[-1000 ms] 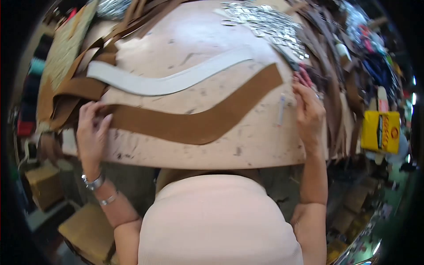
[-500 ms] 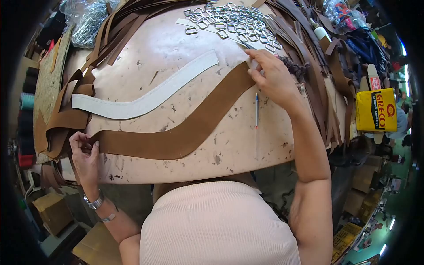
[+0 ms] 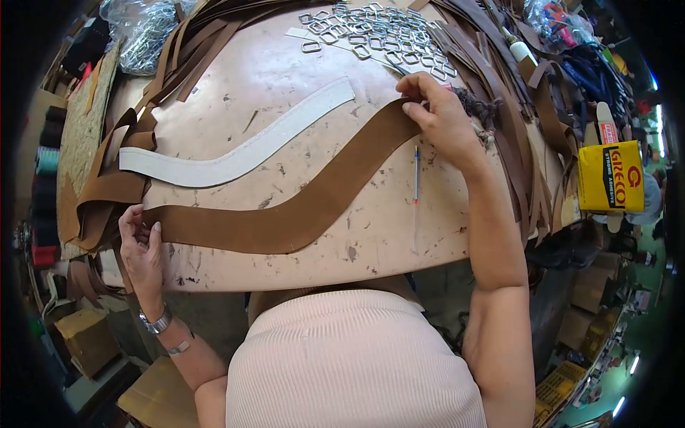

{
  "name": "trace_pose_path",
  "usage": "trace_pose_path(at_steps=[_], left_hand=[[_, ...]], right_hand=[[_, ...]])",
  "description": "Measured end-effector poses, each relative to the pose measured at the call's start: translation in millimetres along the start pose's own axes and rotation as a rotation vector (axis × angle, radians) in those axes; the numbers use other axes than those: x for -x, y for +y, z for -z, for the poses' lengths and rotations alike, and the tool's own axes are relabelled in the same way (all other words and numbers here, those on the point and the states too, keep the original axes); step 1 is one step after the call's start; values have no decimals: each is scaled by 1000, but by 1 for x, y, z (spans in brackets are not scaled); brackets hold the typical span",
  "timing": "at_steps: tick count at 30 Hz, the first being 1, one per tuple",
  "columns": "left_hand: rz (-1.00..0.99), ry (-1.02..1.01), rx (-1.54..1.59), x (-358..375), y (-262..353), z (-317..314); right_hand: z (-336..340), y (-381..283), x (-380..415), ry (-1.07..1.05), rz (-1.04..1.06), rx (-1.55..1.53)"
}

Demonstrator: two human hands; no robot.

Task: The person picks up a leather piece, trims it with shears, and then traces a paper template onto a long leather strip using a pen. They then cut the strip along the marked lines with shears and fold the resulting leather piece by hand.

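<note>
A long, curved brown leather strip point(image 3: 285, 217) stretches across the table in front of me. Its left end is pinched in my left hand point(image 3: 143, 250), near the table's front left. My right hand point(image 3: 444, 121) grips the other end at the upper right, thumb below and fingers curled over it. Just beyond the brown strip lies a white strip point(image 3: 228, 168) of similar curve, with a faint line along its edge. A pen point(image 3: 417, 175) with a blue top and red tip lies below my right hand.
Many metal rectangular rings point(image 3: 378, 36) lie at the table's back. Brown strips point(image 3: 114, 185) are stacked at the left, and more strips point(image 3: 510, 135) hang over the right edge. A yellow adhesive box point(image 3: 612, 177) stands at far right. A plastic bag point(image 3: 139, 39) sits back left.
The right end of the brown strip has shifted slightly right, and my right fingers have closed over it. My left hand still holds the left end, a little higher in view.
</note>
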State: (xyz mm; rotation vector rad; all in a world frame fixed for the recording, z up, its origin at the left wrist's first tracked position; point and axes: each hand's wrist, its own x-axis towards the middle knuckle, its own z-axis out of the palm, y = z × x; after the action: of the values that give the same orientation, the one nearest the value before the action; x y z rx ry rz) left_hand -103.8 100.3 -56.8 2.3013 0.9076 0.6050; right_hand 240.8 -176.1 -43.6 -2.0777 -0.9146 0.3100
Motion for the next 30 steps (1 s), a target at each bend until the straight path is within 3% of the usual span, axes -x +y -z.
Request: trace_pose_path(at_steps=[4,10,13,16,21,30], left_hand=[[87,-14,55,0,6,2],[-10,-8,184,4,21,0],[-24,47,327,4,20,11],[117,70,627,7,28,23],[16,235,637,6,0,53],[56,445,597,13,-28,107]], right_hand=[[3,-3,2,-29,-47,-75],[6,-15,10,-33,109,101],[12,-16,7,-48,164,-27],[15,-20,6,-46,19,-308],[4,-45,-13,-88,76,-537],[-58,-108,-51,-268,165,-500]])
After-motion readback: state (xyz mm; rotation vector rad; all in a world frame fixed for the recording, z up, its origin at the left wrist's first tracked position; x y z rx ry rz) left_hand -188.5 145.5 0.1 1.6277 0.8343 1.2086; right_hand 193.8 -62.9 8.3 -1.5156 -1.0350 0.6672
